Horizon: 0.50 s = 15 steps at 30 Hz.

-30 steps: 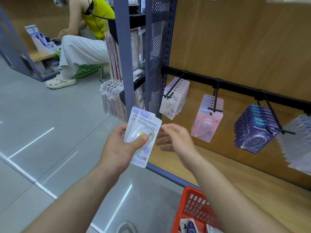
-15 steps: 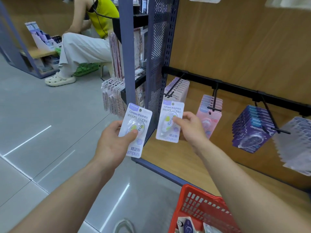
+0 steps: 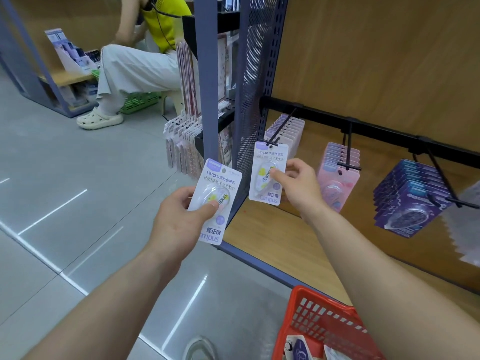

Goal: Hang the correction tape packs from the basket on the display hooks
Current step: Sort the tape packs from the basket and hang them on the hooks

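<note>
The right grip (image 3: 298,188) is pinching a white-and-lilac carded correction tape pack (image 3: 267,172) by its clear blister, thumb in front. It is holding the card's top hole right at the tip of the leftmost black wire hook (image 3: 281,127), in front of the lilac packs (image 3: 292,131) hanging there. The left grip (image 3: 179,219) is clasping a second matching pack (image 3: 215,203), thumb across its bubble, near the shelf's blue post. Pink packs (image 3: 337,175) and dark purple packs (image 3: 407,196) are hanging farther along. A red plastic basket (image 3: 319,320) is sitting below the right forearm.
</note>
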Motion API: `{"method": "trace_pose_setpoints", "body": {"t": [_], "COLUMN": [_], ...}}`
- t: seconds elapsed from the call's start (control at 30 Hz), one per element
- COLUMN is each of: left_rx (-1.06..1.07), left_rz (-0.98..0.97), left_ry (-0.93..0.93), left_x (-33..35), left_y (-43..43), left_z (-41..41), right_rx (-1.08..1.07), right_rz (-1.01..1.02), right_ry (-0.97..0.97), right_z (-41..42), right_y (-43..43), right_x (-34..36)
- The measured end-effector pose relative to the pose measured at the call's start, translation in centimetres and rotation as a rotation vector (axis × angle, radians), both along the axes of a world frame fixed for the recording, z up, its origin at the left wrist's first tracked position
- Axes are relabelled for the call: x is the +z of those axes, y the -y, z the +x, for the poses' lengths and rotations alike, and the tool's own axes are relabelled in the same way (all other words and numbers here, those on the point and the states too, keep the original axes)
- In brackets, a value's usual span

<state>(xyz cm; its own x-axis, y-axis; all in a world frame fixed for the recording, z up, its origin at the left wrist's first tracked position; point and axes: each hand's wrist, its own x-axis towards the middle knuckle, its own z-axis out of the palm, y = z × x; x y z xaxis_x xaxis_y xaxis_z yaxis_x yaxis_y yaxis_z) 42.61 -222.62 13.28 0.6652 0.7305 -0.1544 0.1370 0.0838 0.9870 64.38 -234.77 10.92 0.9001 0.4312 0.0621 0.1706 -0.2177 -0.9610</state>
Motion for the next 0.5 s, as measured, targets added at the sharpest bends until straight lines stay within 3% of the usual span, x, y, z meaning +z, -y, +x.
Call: {"method": "trace_pose_setpoints", "body": {"t": [0.13, 0.33, 0.4, 0.5], "left_rx": [-0.024, -0.011, -0.013, -0.022], "left_rz": [-0.002, -0.029, -0.034, -0.044], "left_ry": [-0.005, -0.002, -0.008, -0.001], "left_x": [0.3, 0.8, 0.9, 0.9], "left_y": [0.4, 0.7, 0.8, 1.1], "left_z": [0.0, 0.2, 0.3, 0.5], "right_rx": [-0.081, -0.208, -0.161, 0.161], "right_rz": [-0.026, -0.311, -0.226, 0.029], "right_ry": [-0.005, 0.104, 0.123, -0.186], "right_z": [0.8, -0.1, -2.8, -7.4], "right_y": [-0.9, -0.3, 0.8, 1.5], "right_x": [0.0, 0.2, 0.7, 1.5]}}
